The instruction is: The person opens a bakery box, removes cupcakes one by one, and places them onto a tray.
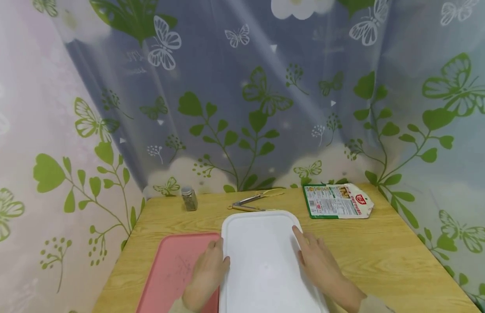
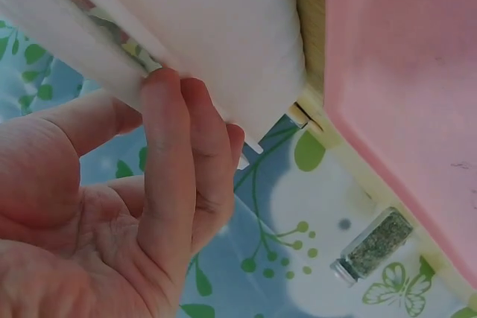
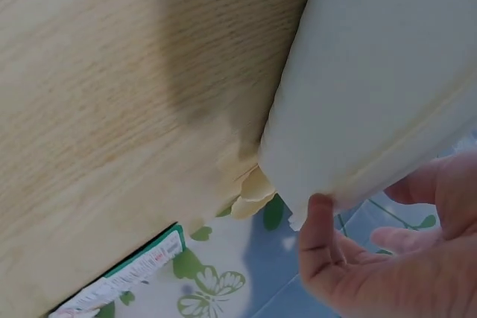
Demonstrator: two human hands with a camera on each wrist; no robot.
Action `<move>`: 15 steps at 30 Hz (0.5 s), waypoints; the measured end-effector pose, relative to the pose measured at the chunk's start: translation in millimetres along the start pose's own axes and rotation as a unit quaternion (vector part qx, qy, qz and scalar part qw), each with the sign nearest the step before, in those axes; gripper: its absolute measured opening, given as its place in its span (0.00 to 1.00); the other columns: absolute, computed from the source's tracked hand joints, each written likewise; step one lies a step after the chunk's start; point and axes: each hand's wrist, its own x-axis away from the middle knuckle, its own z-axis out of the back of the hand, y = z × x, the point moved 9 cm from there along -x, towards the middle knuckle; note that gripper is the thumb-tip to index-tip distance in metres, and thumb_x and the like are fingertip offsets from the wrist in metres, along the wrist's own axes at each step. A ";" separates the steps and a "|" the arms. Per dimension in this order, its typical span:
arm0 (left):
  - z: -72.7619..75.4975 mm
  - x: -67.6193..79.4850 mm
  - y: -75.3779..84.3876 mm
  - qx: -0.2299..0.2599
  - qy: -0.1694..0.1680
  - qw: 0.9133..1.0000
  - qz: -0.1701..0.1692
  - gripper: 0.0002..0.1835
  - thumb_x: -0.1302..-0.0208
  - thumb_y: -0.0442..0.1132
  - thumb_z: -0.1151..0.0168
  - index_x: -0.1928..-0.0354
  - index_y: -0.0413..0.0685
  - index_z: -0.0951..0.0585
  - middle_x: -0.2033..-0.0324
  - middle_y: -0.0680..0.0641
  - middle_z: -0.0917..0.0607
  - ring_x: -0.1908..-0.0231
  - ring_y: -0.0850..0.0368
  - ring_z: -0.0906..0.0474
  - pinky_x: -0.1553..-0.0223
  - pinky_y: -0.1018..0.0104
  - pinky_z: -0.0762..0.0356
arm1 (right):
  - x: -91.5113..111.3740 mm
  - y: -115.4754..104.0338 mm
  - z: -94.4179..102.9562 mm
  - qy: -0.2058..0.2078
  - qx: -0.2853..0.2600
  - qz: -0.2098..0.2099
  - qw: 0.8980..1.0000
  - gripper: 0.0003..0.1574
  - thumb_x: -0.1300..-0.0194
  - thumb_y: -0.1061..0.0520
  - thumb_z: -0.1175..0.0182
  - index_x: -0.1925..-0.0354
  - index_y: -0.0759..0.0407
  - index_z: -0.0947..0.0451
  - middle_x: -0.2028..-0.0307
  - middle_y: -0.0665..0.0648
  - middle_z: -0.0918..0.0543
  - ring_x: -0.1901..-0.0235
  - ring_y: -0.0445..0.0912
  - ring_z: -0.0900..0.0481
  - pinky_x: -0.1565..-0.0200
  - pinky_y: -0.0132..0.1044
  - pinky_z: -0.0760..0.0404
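Note:
A large white plastic lid [image 1: 265, 261] covers a white storage box [image 2: 231, 27] at the table's front middle. My left hand [image 1: 209, 269] holds the lid's left edge, its fingertips hooked at the rim and the thumb on the top side. Along that side a narrow gap between lid and box shows some red and green contents [image 2: 100, 16], too little to name. On the opposite edge my right hand [image 1: 320, 265] grips the lid, fingertips at the rim in the right wrist view.
A pink board [image 1: 179, 256] lies left of the box. Behind stand a small spice jar [image 1: 189, 199], metal tongs [image 1: 250, 202] with yellowish tips, and, at the back right, a green and white food packet [image 1: 336, 201]. A butterfly-patterned curtain [image 1: 226, 108] hangs around the wooden table [image 1: 395, 269].

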 end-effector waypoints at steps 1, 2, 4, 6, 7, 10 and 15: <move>-0.6 -0.1 -0.3 0.001 -0.005 1.000 0.001 0.30 0.33 0.37 0.31 0.32 0.34 0.26 0.42 0.32 0.18 0.53 0.29 0.15 0.50 0.38 0.16 | 0.8 1.6 -0.9 -0.006 -0.014 -0.007 1.000 0.44 0.35 0.64 0.30 0.24 0.57 0.32 0.44 0.66 0.17 0.54 0.60 0.17 0.55 0.55 0.15; -1.2 -0.2 -0.7 0.004 -0.011 1.000 0.003 0.31 0.33 0.38 0.31 0.31 0.34 0.26 0.41 0.32 0.18 0.51 0.29 0.15 0.48 0.37 0.17 | 1.7 3.4 -1.5 -0.010 -0.028 -0.014 0.999 0.44 0.35 0.65 0.30 0.24 0.57 0.32 0.44 0.66 0.17 0.52 0.61 0.16 0.53 0.56 0.14; -2.8 -0.7 -1.6 0.008 -0.023 1.000 0.007 0.31 0.32 0.38 0.32 0.30 0.33 0.27 0.40 0.31 0.19 0.48 0.28 0.16 0.45 0.36 0.18 | 2.5 6.0 -0.7 -0.009 -0.055 -0.020 0.998 0.43 0.36 0.67 0.30 0.25 0.59 0.30 0.43 0.67 0.17 0.48 0.62 0.15 0.49 0.57 0.14; -3.4 -1.8 -1.8 0.014 -0.031 0.999 0.009 0.32 0.31 0.39 0.32 0.29 0.34 0.27 0.39 0.30 0.20 0.46 0.28 0.17 0.43 0.36 0.19 | 3.2 8.1 1.6 -0.001 -0.076 -0.021 0.997 0.41 0.38 0.69 0.30 0.27 0.62 0.28 0.44 0.68 0.17 0.48 0.62 0.15 0.48 0.57 0.14; -3.6 -1.4 -2.1 0.016 -0.033 0.999 0.010 0.32 0.31 0.39 0.32 0.29 0.34 0.27 0.39 0.30 0.20 0.46 0.28 0.17 0.42 0.36 0.19 | 3.9 8.7 2.5 0.001 -0.084 -0.021 0.996 0.40 0.38 0.69 0.30 0.29 0.63 0.28 0.45 0.69 0.17 0.48 0.63 0.14 0.47 0.57 0.14; -3.3 -0.7 -2.2 0.022 -0.033 0.999 0.007 0.31 0.31 0.39 0.32 0.29 0.34 0.27 0.40 0.30 0.20 0.46 0.28 0.17 0.43 0.36 0.19 | 5.5 12.6 2.5 -0.010 -0.103 -0.033 0.994 0.34 0.36 0.68 0.31 0.32 0.64 0.25 0.47 0.69 0.16 0.51 0.61 0.13 0.50 0.55 0.13; -3.7 -0.3 -3.3 0.022 -0.031 0.999 0.001 0.31 0.32 0.39 0.31 0.30 0.34 0.26 0.42 0.30 0.19 0.48 0.28 0.17 0.45 0.36 0.19 | 6.2 19.2 -2.5 -0.058 -0.113 -0.070 0.989 0.27 0.32 0.64 0.33 0.36 0.60 0.21 0.50 0.65 0.16 0.57 0.54 0.14 0.57 0.53 0.13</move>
